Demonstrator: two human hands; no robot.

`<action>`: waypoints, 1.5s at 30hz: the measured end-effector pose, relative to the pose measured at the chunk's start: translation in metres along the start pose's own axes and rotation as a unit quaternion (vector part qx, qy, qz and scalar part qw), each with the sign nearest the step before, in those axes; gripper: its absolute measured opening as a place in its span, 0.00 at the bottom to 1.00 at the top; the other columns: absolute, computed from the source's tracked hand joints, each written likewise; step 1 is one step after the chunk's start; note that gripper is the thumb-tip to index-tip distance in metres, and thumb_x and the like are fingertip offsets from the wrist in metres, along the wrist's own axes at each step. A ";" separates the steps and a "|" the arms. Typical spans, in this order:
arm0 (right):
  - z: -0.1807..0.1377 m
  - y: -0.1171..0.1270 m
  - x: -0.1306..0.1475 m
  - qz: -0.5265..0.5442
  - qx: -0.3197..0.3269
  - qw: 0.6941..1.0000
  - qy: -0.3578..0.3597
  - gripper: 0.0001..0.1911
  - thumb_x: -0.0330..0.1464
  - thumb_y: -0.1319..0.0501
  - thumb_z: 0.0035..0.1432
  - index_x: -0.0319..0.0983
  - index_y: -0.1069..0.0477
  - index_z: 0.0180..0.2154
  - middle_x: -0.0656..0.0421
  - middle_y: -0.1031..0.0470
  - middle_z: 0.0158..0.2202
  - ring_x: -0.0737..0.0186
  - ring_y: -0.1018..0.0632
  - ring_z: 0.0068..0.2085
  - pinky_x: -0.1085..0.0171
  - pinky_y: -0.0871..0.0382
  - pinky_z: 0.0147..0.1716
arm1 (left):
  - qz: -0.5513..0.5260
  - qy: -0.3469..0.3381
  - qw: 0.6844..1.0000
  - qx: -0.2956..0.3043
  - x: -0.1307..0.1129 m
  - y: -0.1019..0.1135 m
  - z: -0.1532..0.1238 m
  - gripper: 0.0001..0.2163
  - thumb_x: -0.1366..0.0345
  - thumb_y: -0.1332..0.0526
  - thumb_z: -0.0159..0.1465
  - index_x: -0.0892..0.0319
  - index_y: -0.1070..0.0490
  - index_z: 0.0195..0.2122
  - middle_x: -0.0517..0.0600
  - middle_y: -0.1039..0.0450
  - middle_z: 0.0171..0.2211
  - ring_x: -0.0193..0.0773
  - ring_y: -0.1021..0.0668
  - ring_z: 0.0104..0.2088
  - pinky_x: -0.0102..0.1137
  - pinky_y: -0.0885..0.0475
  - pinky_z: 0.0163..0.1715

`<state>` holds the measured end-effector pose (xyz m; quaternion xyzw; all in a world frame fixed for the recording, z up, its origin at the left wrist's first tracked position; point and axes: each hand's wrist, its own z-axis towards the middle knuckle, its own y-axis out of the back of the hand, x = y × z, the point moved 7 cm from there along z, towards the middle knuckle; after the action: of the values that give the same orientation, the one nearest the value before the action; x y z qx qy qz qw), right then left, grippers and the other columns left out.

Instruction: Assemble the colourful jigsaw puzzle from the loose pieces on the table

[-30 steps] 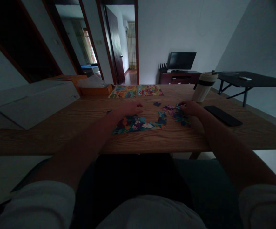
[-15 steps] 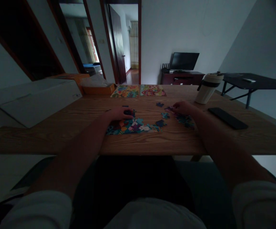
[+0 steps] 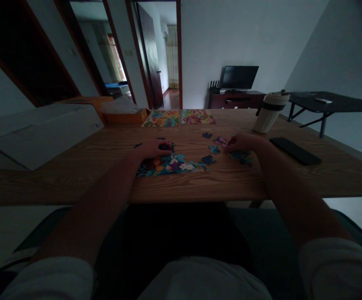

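Half-built puzzle (image 3: 176,163) lies flat on the desk (image 3: 181,188) — teal, bunny-printed — with loose pieces (image 3: 214,149) kinda scattered off its right side.

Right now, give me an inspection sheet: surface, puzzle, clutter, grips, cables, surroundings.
Surface: wooden table, visible grain.
Job's things: partly assembled jigsaw near the front edge, rabbits pictured; loose jigsaw pieces, mostly to its right.
Clutter: two illustrated sheets, orange tray, white box, cream tumbler, flat black rectangular object.
Grips: left hand curled over the jigsaw's left part; right hand at the loose pieces. Whether either holds a piece: unclear.
Cables: nothing seen on the tabletop.
Surroundings: dim room; television on a dark cabinet, black folding table, open door.
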<state>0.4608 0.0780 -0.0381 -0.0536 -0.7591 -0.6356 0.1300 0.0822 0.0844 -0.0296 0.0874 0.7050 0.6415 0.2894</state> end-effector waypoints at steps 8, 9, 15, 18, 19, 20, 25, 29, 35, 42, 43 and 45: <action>0.005 -0.004 0.004 -0.002 0.014 0.999 0.038 0.15 0.45 0.32 0.52 0.41 0.19 0.35 0.55 0.18 0.33 0.57 0.20 0.32 0.63 0.29 0.31 | 0.003 0.002 1.000 0.004 -0.003 0.001 -0.001 0.26 0.44 0.41 0.61 0.52 0.27 0.55 0.53 0.29 0.59 0.48 0.26 0.55 0.37 0.35 0.55; 0.005 -0.004 0.005 0.000 0.017 0.999 0.038 0.15 0.44 0.33 0.53 0.41 0.19 0.36 0.55 0.18 0.34 0.58 0.20 0.33 0.63 0.29 0.32 | 0.004 0.000 1.000 0.002 -0.004 0.001 -0.001 0.26 0.44 0.41 0.61 0.52 0.27 0.55 0.53 0.29 0.60 0.48 0.26 0.55 0.37 0.35 0.56; 0.005 -0.004 0.010 -0.014 -0.012 0.999 0.046 0.14 0.43 0.35 0.56 0.41 0.20 0.38 0.55 0.18 0.35 0.58 0.20 0.35 0.63 0.28 0.34 | 0.006 0.002 1.000 0.000 -0.001 0.000 0.000 0.26 0.43 0.41 0.60 0.51 0.26 0.54 0.52 0.28 0.58 0.48 0.25 0.54 0.36 0.34 0.54; 0.001 0.000 0.014 0.003 -0.039 0.998 0.054 0.14 0.44 0.39 0.60 0.42 0.20 0.36 0.54 0.18 0.36 0.57 0.20 0.36 0.62 0.28 0.36 | 0.014 0.015 1.000 -0.008 0.000 0.000 0.000 0.27 0.43 0.40 0.60 0.52 0.27 0.55 0.53 0.28 0.59 0.50 0.26 0.55 0.38 0.34 0.55; 0.000 0.003 0.015 0.010 -0.051 0.997 0.055 0.15 0.44 0.41 0.61 0.42 0.20 0.35 0.54 0.18 0.36 0.57 0.20 0.36 0.62 0.29 0.36 | 0.017 0.016 1.000 -0.012 -0.001 0.001 -0.001 0.27 0.43 0.39 0.60 0.52 0.28 0.56 0.54 0.29 0.59 0.50 0.26 0.55 0.39 0.34 0.55; -0.002 0.007 0.016 0.013 -0.065 0.996 0.054 0.16 0.43 0.42 0.62 0.42 0.20 0.35 0.53 0.18 0.36 0.56 0.20 0.36 0.62 0.29 0.37 | 0.021 0.015 1.000 -0.017 -0.002 0.002 -0.001 0.28 0.44 0.39 0.60 0.53 0.29 0.57 0.54 0.28 0.58 0.51 0.26 0.55 0.40 0.34 0.55; -0.019 0.032 0.036 0.013 -0.165 0.984 0.061 0.15 0.36 0.46 0.63 0.39 0.22 0.35 0.52 0.20 0.34 0.56 0.22 0.34 0.62 0.32 0.34 | 0.008 -0.020 0.999 -0.027 -0.028 0.006 -0.008 0.27 0.43 0.41 0.62 0.52 0.29 0.58 0.52 0.29 0.59 0.48 0.26 0.56 0.38 0.35 0.57; -0.033 0.015 0.088 0.089 -0.063 0.979 0.172 0.16 0.36 0.49 0.64 0.39 0.24 0.32 0.55 0.22 0.31 0.60 0.24 0.31 0.64 0.33 0.31 | 0.008 -0.076 0.997 -0.004 -0.060 -0.002 -0.014 0.28 0.41 0.41 0.62 0.51 0.30 0.58 0.52 0.34 0.64 0.47 0.32 0.62 0.38 0.42 0.63; -0.039 -0.027 0.126 0.090 0.103 0.960 0.246 0.15 0.38 0.46 0.63 0.41 0.28 0.27 0.59 0.24 0.28 0.62 0.26 0.29 0.65 0.33 0.32 | 0.035 -0.119 0.992 0.022 -0.080 -0.019 -0.012 0.29 0.40 0.39 0.60 0.52 0.28 0.57 0.54 0.35 0.64 0.49 0.34 0.64 0.38 0.45 0.63; -0.019 -0.016 0.095 0.083 0.034 0.976 0.200 0.16 0.37 0.49 0.64 0.40 0.26 0.29 0.57 0.22 0.31 0.60 0.24 0.32 0.64 0.31 0.33 | 0.023 -0.115 0.992 0.037 -0.077 -0.020 -0.012 0.28 0.41 0.39 0.60 0.51 0.28 0.55 0.52 0.31 0.60 0.47 0.30 0.60 0.35 0.41 0.61; -0.018 -0.014 0.091 0.081 0.022 0.979 0.188 0.16 0.37 0.48 0.64 0.41 0.26 0.30 0.56 0.22 0.32 0.59 0.24 0.32 0.64 0.31 0.33 | 0.023 -0.120 0.992 0.035 -0.077 -0.020 -0.012 0.28 0.41 0.39 0.60 0.51 0.28 0.55 0.53 0.31 0.60 0.47 0.30 0.60 0.35 0.41 0.60; -0.016 -0.009 0.085 0.081 -0.003 0.984 0.160 0.14 0.36 0.47 0.64 0.42 0.24 0.32 0.57 0.21 0.33 0.58 0.23 0.34 0.64 0.31 0.34 | 0.022 -0.128 0.991 0.032 -0.078 -0.020 -0.012 0.27 0.41 0.39 0.60 0.51 0.27 0.55 0.53 0.30 0.59 0.47 0.29 0.59 0.35 0.40 0.60</action>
<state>0.3794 0.0534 -0.0217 -0.0125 -0.7196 -0.6257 0.3008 0.1445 0.0322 -0.0252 0.1935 0.6803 0.6081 0.3606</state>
